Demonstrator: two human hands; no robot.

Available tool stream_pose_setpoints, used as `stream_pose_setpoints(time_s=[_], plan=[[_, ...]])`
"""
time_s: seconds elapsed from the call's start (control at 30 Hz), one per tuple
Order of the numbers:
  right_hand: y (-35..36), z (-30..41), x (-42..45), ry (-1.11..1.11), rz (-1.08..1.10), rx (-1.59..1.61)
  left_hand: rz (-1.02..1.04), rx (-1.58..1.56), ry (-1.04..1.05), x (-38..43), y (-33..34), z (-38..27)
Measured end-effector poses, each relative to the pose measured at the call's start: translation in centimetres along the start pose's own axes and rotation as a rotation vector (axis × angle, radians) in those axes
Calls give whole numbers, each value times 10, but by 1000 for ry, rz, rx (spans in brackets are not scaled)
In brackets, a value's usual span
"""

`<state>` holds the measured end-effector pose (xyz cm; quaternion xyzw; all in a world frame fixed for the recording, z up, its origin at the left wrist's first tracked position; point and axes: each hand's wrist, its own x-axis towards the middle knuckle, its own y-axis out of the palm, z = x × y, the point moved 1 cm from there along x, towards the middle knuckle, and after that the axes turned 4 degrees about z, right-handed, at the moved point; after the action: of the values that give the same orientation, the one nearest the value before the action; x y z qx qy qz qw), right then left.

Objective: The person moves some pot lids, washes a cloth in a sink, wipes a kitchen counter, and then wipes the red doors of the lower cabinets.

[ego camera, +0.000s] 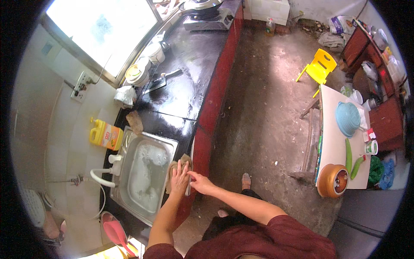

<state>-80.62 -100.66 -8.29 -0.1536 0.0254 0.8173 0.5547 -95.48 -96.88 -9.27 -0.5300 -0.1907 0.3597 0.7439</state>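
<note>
My left hand [179, 179] lies on a brown cloth [185, 159], pressing it onto the strip of black counter between the sink and the counter's front edge. Cloth bunches out beyond the fingertips and along the side of the hand. Close beside it, my right hand [201, 184] is at the front edge with the index finger stretched out and nothing visible in its grasp. The steel sink [171, 142] holds cloudy, sudsy water [142, 181]. A white faucet [103, 179] arches over its wall-side rim.
Behind the sink stands a yellow dish-soap jug [106, 134]; a brown sponge-like pad [134, 121] rests at its corner. Farther along lie a cleaver [161, 81], bowls [137, 74] and a gas stove [210, 21]. To my right, a table [330, 129] carries a blue basket [347, 119] and copper-coloured pot [331, 181].
</note>
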Motion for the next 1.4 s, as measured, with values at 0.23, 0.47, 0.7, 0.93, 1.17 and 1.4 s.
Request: stream_pose_setpoints(time_s=[0.23,0.47,0.7,0.93,1.17,1.4], plan=[[-100,-15,22,165,-47,84,32,150,-76,148,-5,10],[-164,14,63,271,26,375,-25,75,-79,187,-2,17],[-180,19,109,372,134,607,-34,-28,-12,203,1,27],[-226,32,159,428,134,571,-180,-216,53,254,3,43],[-304,31,203,360,-85,647,-166,-358,7,375,-7,58],[-401,16,233,426,-126,771,-156,-376,27,520,-16,82]])
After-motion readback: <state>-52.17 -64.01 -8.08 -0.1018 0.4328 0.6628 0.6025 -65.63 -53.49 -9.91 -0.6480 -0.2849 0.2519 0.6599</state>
